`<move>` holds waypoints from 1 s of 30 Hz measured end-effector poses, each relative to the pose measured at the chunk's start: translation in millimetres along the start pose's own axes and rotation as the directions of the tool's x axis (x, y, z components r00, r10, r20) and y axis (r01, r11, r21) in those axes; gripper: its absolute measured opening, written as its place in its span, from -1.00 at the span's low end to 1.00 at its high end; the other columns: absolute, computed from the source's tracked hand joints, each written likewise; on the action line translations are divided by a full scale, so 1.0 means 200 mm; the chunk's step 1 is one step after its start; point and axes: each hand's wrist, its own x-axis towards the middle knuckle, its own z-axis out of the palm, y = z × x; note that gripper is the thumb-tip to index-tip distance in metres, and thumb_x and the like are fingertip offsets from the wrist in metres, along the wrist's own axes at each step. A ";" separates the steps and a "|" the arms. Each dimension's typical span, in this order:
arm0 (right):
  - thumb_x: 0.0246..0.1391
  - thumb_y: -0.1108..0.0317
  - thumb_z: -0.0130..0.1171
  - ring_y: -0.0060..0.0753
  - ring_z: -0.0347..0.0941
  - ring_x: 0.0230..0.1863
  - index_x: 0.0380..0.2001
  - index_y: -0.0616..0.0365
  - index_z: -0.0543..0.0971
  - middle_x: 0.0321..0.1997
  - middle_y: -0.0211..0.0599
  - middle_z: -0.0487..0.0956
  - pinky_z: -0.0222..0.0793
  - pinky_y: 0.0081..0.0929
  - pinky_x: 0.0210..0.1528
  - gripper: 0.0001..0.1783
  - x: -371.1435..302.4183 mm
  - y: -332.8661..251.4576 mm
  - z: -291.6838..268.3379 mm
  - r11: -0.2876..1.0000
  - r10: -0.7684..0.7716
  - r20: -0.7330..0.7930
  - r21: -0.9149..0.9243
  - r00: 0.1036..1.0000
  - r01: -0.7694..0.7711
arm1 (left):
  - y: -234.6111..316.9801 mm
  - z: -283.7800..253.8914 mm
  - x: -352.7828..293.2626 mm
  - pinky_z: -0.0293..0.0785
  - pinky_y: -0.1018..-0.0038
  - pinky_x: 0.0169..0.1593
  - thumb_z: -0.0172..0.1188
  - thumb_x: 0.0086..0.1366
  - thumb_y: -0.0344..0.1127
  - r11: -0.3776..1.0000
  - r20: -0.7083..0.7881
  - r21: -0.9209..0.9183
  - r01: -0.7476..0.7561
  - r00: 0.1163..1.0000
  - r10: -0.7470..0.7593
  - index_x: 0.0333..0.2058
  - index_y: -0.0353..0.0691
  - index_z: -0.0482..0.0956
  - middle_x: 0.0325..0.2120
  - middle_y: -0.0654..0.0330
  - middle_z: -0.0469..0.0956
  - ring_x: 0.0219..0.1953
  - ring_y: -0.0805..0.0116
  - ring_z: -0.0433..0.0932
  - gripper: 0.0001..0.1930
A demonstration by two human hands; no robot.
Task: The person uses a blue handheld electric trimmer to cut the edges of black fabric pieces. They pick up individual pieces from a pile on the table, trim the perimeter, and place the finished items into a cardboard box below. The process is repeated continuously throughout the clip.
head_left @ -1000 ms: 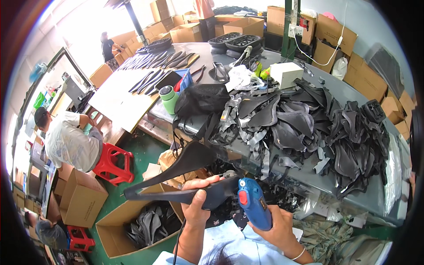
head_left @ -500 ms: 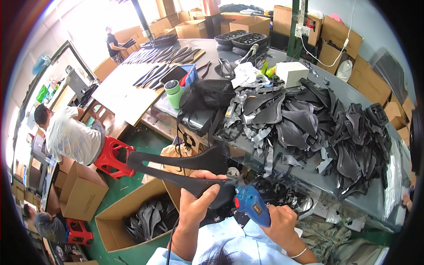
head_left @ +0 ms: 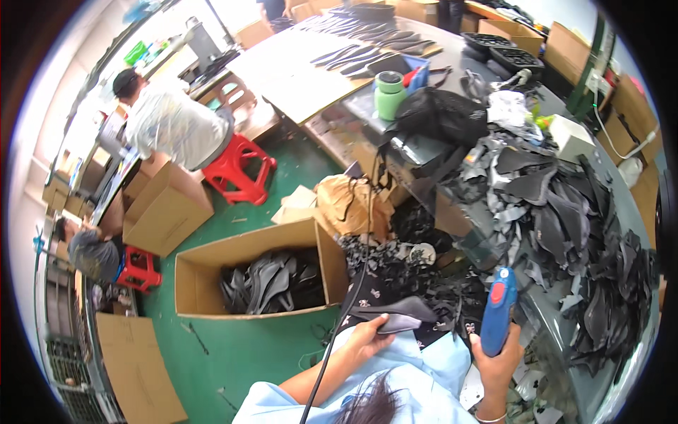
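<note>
Worktable [head_left: 453, 58], one, grey-topped: stands along our right.

Heap of dark padded pieces and offcuts [head_left: 565, 212], one: loose on the near part of that worktable.

Carton [head_left: 332, 267], one, open-topped: on the green floor [head_left: 247, 353] ahead and to our left, holding further dark pieces.

Cable [head_left: 365, 261], one, black: hangs past our left forearm; we do best to keep it clear of both hands.

Handheld power tool [head_left: 498, 311], one, blue with a red button: gripped round its lower body by our right hand [head_left: 498, 357], head pointing up and away from us, well apart from the work. Whether it runs, we cannot tell. In our judgement, good handling means a firm, relaxed wrist, the head brought to the edge at a steady angle, and our other fingers kept behind its path.

Saddle-shaped piece [head_left: 409, 309], one, dark with a paler grey face below: held over our lap, pinched at its near side by our closed left hand [head_left: 371, 339]. We judge that a grip well back from the worked edge keeps the flexible-looking material from folding. Narrow end points left, broader end right; long axis runs nearly side to side across us.
</note>
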 end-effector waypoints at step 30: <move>-0.33 0.18 0.44 -0.12 0.52 -0.57 -0.34 0.19 0.44 -0.60 -0.16 0.53 0.43 -0.29 -0.49 -0.50 0.03 0.04 -0.05 0.998 -0.001 -0.093 0.063 0.996 0.007 | 0.18 1.43 0.05 0.46 0.48 -0.22 0.06 0.30 -0.16 -0.023 0.667 0.355 -0.935 0.236 0.707 -0.20 -0.32 0.38 -0.37 0.15 0.49 -0.34 0.38 0.50 -0.70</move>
